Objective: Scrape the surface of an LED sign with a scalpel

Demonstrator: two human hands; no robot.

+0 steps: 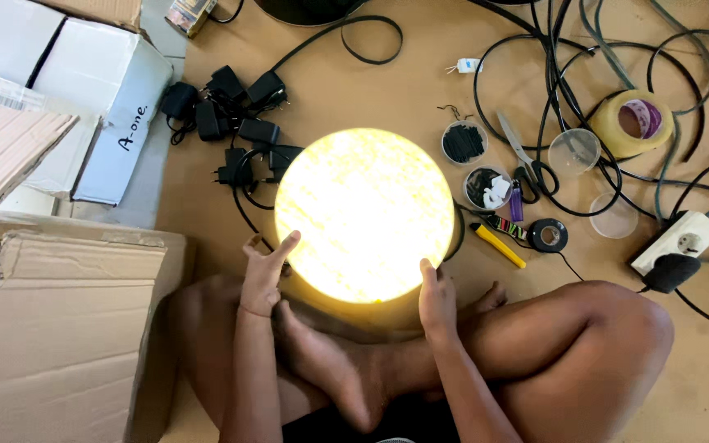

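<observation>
Tan floor, glowing round lamp (364,215), left hand (263,277) fingers spread on rim, right hand (436,297) gripping edge.

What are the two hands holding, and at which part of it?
The glowing round lamp, at its near rim. The left hand touches the lower-left edge with spread fingers; the right hand rests on the lower-right edge. A firm grip cannot be told.

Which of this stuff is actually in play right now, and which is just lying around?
In hand: glowing round lamp, left hand and right hand at its rim.

Lying about: power adapters, scissors, tape roll, yellow cutter, cardboard box.
</observation>
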